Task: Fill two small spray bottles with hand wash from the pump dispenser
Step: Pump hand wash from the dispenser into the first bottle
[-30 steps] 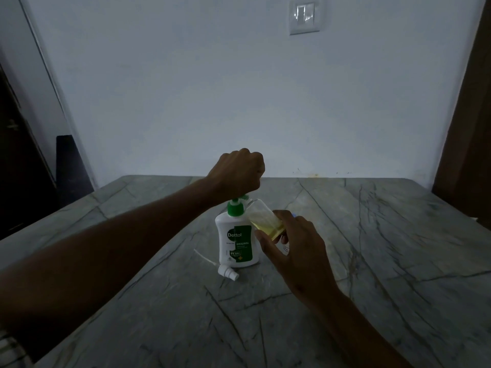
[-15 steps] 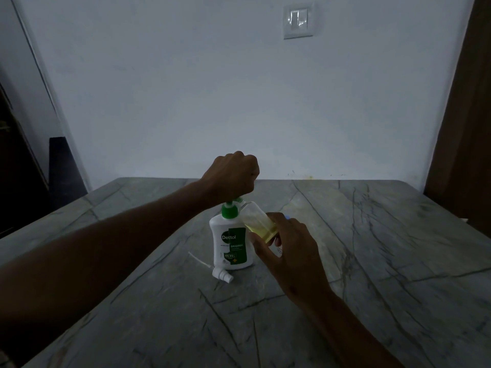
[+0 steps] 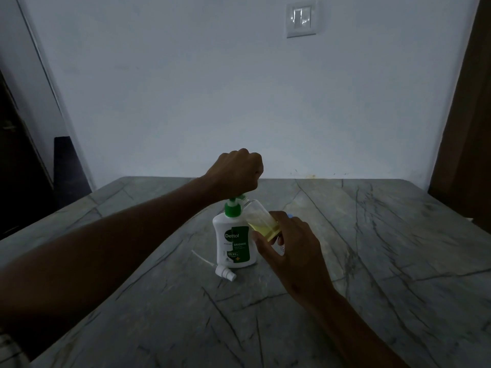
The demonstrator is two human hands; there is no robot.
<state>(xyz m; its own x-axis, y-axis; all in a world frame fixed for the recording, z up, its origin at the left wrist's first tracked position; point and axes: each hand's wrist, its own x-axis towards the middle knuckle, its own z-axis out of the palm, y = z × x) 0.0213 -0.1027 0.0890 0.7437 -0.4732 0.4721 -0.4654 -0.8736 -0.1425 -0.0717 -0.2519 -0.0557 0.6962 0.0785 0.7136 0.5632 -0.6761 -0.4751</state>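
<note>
Soap is collecting yellow in the small spray bottle (image 3: pixel 261 220), which the right hand (image 3: pixel 291 244) is clamping at a tilt, its mouth touching the nozzle of the pump dispenser (image 3: pixel 235 241). The left hand (image 3: pixel 236 172) is sitting fisted on top of the dispenser's pump head. The dispenser is standing on the marble surface (image 3: pixel 372 261); a loose spray cap (image 3: pixel 225 273) is lying just in front of it. Risk from here — the bottle's narrow mouth slipping off the nozzle mid-stroke, sending soap down the dispenser's side, or a hard press tipping the dispenser.
</note>
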